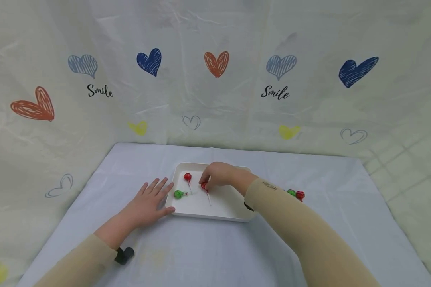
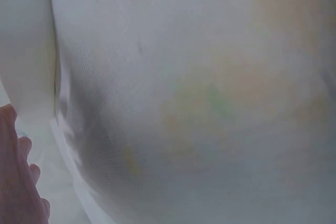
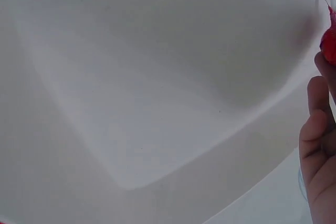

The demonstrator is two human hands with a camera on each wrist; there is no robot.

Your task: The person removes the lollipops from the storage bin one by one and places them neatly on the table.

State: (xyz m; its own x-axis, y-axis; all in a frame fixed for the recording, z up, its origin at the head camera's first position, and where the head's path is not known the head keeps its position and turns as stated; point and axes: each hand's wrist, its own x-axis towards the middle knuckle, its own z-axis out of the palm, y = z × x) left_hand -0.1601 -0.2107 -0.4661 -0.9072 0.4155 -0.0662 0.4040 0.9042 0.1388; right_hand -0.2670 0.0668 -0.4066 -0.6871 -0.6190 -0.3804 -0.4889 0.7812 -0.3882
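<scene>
In the head view, my right hand (image 1: 220, 174) pinches a red-wrapped lollipop (image 1: 203, 186) over the white tray (image 1: 230, 208), its white stick pointing toward me. The right wrist view has that lollipop (image 3: 329, 45) at the right edge, by the fingertips. Inside the tray's left part lie another red lollipop (image 1: 187, 176) and a green lollipop (image 1: 178, 194). My left hand (image 1: 145, 206) is spread flat at the tray's left side, its thumb touching the near left corner. Only part of the left hand (image 2: 20, 177) appears in the left wrist view.
Right of the tray, partly behind my right forearm, lie a green lollipop (image 1: 291, 192) and a red lollipop (image 1: 300, 195). A white cloth (image 1: 186, 251) covers the table. Behind it hangs a white curtain (image 1: 179, 91) printed with hearts.
</scene>
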